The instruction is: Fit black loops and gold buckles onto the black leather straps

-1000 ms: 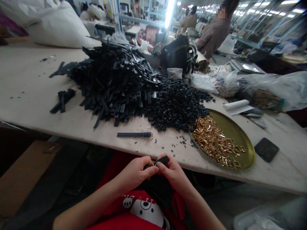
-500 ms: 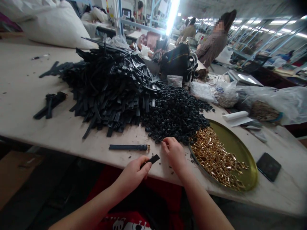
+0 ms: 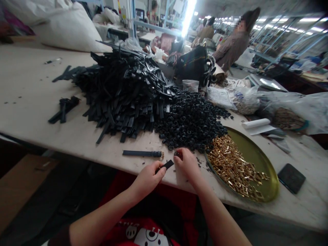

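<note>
My left hand (image 3: 147, 177) pinches a black strap (image 3: 167, 165) over the table's (image 3: 30, 92) near edge | right hand (image 3: 187, 164) closed on a black loop (image 3: 176, 153) | pale, scuffed table | workshop, strip-lit.

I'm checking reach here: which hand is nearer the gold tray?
Right. The right hand sits just beside the gold tray's near rim; the left hand is farther away.
</note>
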{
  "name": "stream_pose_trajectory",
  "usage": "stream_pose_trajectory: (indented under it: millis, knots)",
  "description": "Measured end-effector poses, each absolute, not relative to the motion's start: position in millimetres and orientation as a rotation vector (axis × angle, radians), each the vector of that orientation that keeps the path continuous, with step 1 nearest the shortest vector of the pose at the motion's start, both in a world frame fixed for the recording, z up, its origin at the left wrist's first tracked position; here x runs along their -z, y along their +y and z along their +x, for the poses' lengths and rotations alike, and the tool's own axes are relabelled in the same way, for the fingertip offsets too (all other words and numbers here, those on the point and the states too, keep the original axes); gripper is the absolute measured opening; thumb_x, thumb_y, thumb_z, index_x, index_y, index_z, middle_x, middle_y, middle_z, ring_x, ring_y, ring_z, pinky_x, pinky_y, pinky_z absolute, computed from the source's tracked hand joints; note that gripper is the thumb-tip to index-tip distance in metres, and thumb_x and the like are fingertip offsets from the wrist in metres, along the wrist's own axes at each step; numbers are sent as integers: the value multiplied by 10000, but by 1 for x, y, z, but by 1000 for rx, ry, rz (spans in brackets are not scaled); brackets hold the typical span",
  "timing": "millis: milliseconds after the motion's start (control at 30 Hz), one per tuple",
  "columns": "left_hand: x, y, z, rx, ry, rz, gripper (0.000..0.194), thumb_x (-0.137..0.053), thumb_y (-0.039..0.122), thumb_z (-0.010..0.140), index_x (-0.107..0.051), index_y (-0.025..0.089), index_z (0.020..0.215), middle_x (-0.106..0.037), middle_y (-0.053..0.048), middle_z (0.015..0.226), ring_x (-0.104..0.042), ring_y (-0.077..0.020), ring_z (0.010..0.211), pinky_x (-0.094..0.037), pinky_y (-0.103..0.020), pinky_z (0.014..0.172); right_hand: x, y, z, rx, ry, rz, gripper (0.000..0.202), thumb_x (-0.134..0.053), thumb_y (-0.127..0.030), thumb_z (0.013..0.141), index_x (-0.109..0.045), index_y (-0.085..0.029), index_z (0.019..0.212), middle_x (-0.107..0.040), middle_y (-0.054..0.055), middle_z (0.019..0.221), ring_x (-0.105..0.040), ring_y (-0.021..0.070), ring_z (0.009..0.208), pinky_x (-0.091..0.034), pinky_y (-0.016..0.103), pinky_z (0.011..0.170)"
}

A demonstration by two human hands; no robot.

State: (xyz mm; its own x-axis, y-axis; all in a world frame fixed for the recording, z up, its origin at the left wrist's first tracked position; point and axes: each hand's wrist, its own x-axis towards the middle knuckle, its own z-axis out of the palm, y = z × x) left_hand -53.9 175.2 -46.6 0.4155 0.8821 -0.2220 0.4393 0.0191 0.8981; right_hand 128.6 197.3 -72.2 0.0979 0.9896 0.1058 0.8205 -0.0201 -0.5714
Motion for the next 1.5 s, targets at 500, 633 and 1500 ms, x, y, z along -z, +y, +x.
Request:
stream_pose_trajectory:
  millis: [500,633,1500]
  knots:
    - [39,151,-53,-643,1241,1725,281,-388,357,832,-605,178,831,-567,13,633,-494,-125,589,-330,-222,554,39,138,103,-1285,-1213,-1390,249,-598,-402,722,-496,-180,669,-540,-37,575,-490,106,556,-384,245,562]
    - [44,148,-55,-564,1098,1471,290,-415,404,805,-557,157,755,-415,65,470,-383,-85,433,-274,-193,437,40,131,100,-1275,-1051,-1377,294,-629,-444,691,-500,-182,720,-564,-34,601,-536,112,566,-409,251,575]
    - [33,156,-60,-439,1056,1358,304,-461,335,818,-409,178,1073,-597,22,674,-522,-104,533,-367,-190,460,47,124,96,-1804,-573,-1042,234,-579,-416,774,-580,-185,809,-590,-16,661,-524,102,595,-404,240,607]
